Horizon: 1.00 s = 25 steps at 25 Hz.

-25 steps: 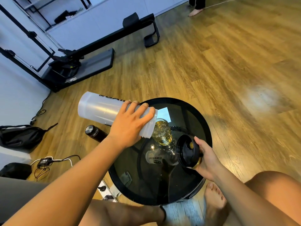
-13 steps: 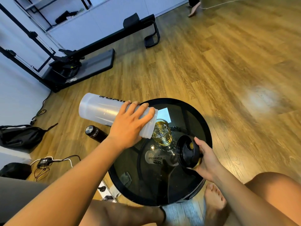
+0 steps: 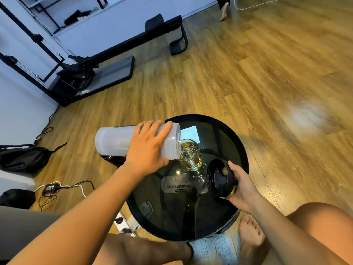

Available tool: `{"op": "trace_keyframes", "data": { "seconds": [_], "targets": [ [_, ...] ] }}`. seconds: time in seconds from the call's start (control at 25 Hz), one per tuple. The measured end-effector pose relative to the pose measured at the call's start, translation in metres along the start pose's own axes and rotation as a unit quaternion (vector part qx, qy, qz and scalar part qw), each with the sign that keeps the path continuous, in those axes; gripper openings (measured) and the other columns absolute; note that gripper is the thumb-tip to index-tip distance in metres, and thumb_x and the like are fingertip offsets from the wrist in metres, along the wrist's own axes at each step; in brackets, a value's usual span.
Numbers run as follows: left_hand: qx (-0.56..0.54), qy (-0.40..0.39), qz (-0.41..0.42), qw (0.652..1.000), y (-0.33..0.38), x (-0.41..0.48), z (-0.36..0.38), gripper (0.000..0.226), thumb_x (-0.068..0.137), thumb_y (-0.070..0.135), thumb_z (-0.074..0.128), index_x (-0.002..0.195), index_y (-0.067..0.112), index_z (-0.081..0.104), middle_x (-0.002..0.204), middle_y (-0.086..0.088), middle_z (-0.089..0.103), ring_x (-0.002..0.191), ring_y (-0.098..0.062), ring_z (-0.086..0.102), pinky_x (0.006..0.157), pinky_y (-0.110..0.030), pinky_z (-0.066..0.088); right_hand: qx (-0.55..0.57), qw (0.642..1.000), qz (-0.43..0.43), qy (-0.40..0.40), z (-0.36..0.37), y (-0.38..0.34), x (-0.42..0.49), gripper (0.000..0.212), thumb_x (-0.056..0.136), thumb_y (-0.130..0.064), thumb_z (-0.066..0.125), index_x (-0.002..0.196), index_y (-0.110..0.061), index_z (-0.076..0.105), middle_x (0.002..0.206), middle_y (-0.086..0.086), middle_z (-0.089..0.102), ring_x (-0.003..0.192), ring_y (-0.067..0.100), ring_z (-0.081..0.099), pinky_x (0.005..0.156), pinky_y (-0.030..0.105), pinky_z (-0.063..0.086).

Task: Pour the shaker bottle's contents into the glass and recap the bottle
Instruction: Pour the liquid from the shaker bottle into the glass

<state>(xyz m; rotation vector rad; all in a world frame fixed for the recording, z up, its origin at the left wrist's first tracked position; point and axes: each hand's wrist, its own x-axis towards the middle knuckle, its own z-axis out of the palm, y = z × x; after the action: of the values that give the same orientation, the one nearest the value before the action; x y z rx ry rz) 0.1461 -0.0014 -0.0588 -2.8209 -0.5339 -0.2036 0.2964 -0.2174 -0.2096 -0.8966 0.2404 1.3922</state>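
Head view: shaker bottle tipped over the glass, cap held off to the side.

Over the round black glass worktop (image 3: 219,123), the left hand (image 3: 147,150) wraps around the frosted shaker bottle (image 3: 118,141) near its open mouth, holding it roughly level with the mouth just above the rim of the glass (image 3: 191,155). That glass stands on the worktop and holds yellow liquid. Just right of it, the right hand (image 3: 241,190) clasps the black cap (image 3: 219,177), turned on edge with its inside facing the bottle. A dark flask (image 3: 114,159) lies on the wooden floor (image 3: 248,73) under the bottle, mostly hidden.
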Motion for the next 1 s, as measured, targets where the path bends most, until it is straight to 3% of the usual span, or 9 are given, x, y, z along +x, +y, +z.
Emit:
{"op": "trace_keyframes", "data": {
  "seconds": [0.08,0.16,0.28,0.36,0.48,0.68,0.8,0.92,1.0],
  "targets": [
    [-0.094,0.026,-0.071,0.993,0.0,-0.003,-0.005,0.099,0.052,0.041,0.079,0.142,0.015,0.047,0.131,-0.012,0.063,0.119,-0.039,0.06,0.101,-0.052,0.043,0.0,1.0,0.004,0.006,-0.001,0.0,0.0,0.065,0.071,-0.047,0.069,0.129,-0.019,0.062,0.128,0.017,0.066,0.116,0.04,0.062,0.075,0.044,0.056],
    [-0.208,0.077,-0.147,0.964,0.003,-0.009,-0.008,0.088,0.053,0.036,0.088,0.133,0.028,0.051,0.124,0.006,0.063,0.114,-0.026,0.06,0.096,-0.044,0.047,-0.004,1.0,0.006,0.01,-0.001,0.001,-0.001,0.067,0.071,-0.048,0.07,0.131,-0.018,0.061,0.129,0.018,0.066,0.117,0.04,0.062,0.075,0.043,0.056],
    [-0.377,0.146,-0.274,0.872,0.01,-0.036,-0.007,0.1,0.05,0.027,0.1,0.128,0.044,0.04,0.121,0.032,0.051,0.109,-0.002,0.055,0.092,-0.026,0.047,-0.019,1.0,0.012,0.007,-0.002,0.0,-0.006,0.065,0.073,-0.048,0.068,0.129,-0.015,0.064,0.126,0.018,0.069,0.116,0.038,0.063,0.076,0.042,0.056],
    [-0.445,0.169,-0.316,0.821,0.019,-0.065,0.002,0.104,0.046,0.037,0.097,0.131,0.039,0.039,0.129,0.032,0.049,0.114,0.003,0.056,0.098,-0.022,0.046,-0.036,0.999,0.013,0.014,-0.002,0.001,-0.01,0.061,0.077,-0.049,0.067,0.127,-0.014,0.065,0.123,0.018,0.071,0.115,0.038,0.064,0.082,0.044,0.054],
    [-0.496,0.188,-0.324,0.783,0.042,-0.099,0.017,0.104,0.047,0.043,0.092,0.137,0.03,0.042,0.137,0.019,0.051,0.127,-0.001,0.054,0.103,-0.016,0.045,-0.061,0.998,0.01,0.025,-0.004,0.004,-0.017,0.064,0.08,-0.053,0.066,0.134,-0.019,0.06,0.128,0.016,0.068,0.118,0.037,0.064,0.092,0.047,0.051],
    [-0.544,0.198,-0.333,0.744,0.052,-0.119,0.031,0.104,0.05,0.037,0.095,0.139,0.016,0.047,0.138,0.0,0.057,0.129,-0.017,0.057,0.105,-0.032,0.049,-0.138,0.99,-0.018,0.024,0.003,0.009,-0.034,0.051,0.088,-0.044,0.059,0.132,-0.018,0.059,0.113,0.011,0.076,0.103,0.032,0.072,0.091,0.048,0.05],
    [-0.56,0.198,-0.345,0.727,0.048,-0.126,0.034,0.103,0.051,0.038,0.092,0.141,0.019,0.046,0.139,0.006,0.057,0.131,-0.014,0.055,0.105,-0.027,0.048,-0.141,0.988,-0.021,0.054,0.013,0.013,-0.045,0.055,0.08,-0.039,0.064,0.129,-0.014,0.059,0.104,0.013,0.077,0.106,0.038,0.066,0.089,0.052,0.051],
    [-0.57,0.2,-0.363,0.71,0.041,-0.138,0.037,0.106,0.049,0.041,0.091,0.143,0.025,0.044,0.14,0.011,0.057,0.132,-0.008,0.054,0.106,-0.028,0.047,-0.166,0.983,-0.028,0.077,0.028,0.011,-0.056,0.038,0.092,-0.036,0.059,0.123,-0.015,0.062,0.108,0.017,0.072,0.1,0.037,0.068,0.075,0.048,0.055],
    [-0.58,0.179,-0.36,0.709,0.041,-0.144,0.039,0.109,0.047,0.045,0.09,0.142,0.034,0.038,0.139,0.02,0.052,0.131,0.0,0.051,0.103,-0.021,0.045,-0.199,0.975,-0.033,0.088,0.035,0.009,-0.06,0.039,0.09,-0.041,0.062,0.118,-0.015,0.065,0.107,0.017,0.075,0.095,0.036,0.073,0.072,0.047,0.061]
  ]
}}
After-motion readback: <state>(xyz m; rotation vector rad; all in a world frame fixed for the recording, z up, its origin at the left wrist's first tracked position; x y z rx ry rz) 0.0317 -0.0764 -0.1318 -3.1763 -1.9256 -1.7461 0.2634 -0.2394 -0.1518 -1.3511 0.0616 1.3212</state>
